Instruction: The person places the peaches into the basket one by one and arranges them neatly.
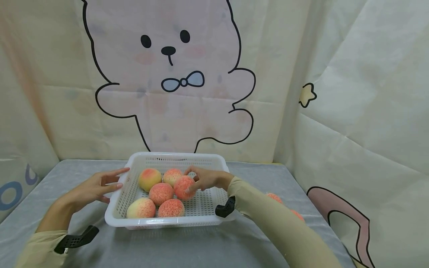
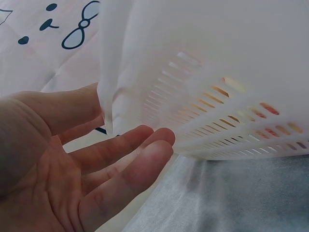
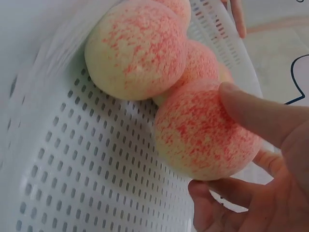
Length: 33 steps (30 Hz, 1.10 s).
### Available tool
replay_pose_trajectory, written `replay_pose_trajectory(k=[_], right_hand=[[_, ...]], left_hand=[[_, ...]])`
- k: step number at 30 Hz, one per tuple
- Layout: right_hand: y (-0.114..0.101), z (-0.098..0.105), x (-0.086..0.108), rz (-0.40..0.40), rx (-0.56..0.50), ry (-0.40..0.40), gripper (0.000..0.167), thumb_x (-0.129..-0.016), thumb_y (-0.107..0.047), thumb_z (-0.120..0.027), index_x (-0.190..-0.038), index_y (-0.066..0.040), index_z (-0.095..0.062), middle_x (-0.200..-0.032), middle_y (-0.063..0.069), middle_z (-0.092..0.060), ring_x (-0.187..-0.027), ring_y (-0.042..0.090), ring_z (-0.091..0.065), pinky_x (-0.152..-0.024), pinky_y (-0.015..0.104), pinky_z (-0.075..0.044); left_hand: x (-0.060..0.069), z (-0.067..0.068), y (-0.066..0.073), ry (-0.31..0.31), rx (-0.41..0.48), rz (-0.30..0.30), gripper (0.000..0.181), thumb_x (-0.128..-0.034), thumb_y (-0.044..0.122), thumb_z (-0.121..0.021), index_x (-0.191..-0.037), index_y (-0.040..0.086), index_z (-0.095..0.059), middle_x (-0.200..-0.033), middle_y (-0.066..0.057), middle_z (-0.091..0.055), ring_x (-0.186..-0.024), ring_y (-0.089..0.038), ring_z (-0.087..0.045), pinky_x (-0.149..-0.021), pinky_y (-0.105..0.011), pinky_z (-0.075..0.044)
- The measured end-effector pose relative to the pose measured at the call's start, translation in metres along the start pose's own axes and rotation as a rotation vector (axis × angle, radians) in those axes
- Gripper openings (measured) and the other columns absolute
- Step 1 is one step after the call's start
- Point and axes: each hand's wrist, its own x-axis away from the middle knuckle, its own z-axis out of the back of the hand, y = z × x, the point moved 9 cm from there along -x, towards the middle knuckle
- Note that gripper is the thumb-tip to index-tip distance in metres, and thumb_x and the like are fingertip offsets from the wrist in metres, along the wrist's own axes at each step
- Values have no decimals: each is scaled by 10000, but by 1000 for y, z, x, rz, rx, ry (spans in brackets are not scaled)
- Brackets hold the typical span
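A white perforated plastic basket point(image 1: 161, 222) stands on the table with several peaches in it, some red-speckled and some yellower. My right hand point(image 1: 208, 178) reaches over the basket's right side and holds a red-speckled peach point(image 1: 182, 187) between thumb and fingers. In the right wrist view, this peach point(image 3: 203, 133) is beside other peaches point(image 3: 137, 50), above the slotted floor. At the basket's left rim is my left hand point(image 1: 92, 189), its fingers extended and touching the edge. In the left wrist view, these fingers point(image 2: 130, 174) lie against the basket's outer wall point(image 2: 140, 63).
More peaches point(image 1: 275, 198) lie on the grey tablecloth point(image 1: 187, 245) to the right, partly hidden behind my right sleeve point(image 1: 281, 230). A cream curtain point(image 1: 268, 44) with a cartoon bear hangs behind the table, and other curtains close off both sides.
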Motion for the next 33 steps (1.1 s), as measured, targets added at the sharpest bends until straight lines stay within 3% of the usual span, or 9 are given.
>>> replay_pose_trajectory(k=[4, 10, 14, 19, 28, 33], right_hand=[[2, -3, -1, -27, 12, -7, 577, -903, -231, -766, -1369, -261, -427, -1240, 81, -639, -1083, 175, -580, -1019, 539, -460], [1, -8, 1, -32, 13, -27, 552, -910, -201, -757, -1357, -243, -435, -1063, 50, -636, -957, 179, -577, -884, 423, -487], [2, -11, 1, -42, -16, -38, 554, -926, -143, -731, -1400, -224, -454, -1283, 103, -597, -1094, 199, -597, -1000, 483, -503], [4, -12, 2, -46, -24, -46, 565, -949, -102, -685, -1464, -188, -469, -1544, 177, -433, -1377, 304, -487, -1077, 524, -477], [6, -12, 5, -46, -30, -69, 501, -1013, -291, -612, -1484, -205, -465, -1552, 153, -450, -1349, 305, -516, -1111, 526, -450], [5, -10, 7, -41, -37, -68, 535, -1023, -345, -591, -1514, -201, -435, -1545, 122, -473, -1398, 301, -482, -1112, 524, -447]], left_hand=[[0, 0, 0, 1, -2, 4, 747, -1026, 346, -579, -1627, 138, -186, -1584, -363, -292, -1277, -439, -571, -810, -496, -601], [1, 0, 0, 4, -1, 4, 746, -1027, 346, -578, -1626, 136, -186, -1586, -364, -286, -1278, -444, -569, -811, -497, -600], [1, 0, 1, 7, -2, 6, 744, -1027, 348, -578, -1626, 137, -189, -1584, -362, -292, -1272, -429, -574, -807, -495, -600], [2, 0, 2, 6, 4, -4, 738, -1027, 335, -581, -1624, 132, -197, -1583, -364, -293, -1274, -437, -573, -805, -494, -602], [1, 0, 1, 5, -2, -4, 742, -1028, 338, -577, -1625, 129, -190, -1576, -368, -300, -1262, -418, -579, -803, -499, -602], [1, 0, -2, 8, -4, 6, 742, -1030, 349, -573, -1627, 143, -184, -1589, -368, -273, -1299, -480, -540, -805, -483, -603]])
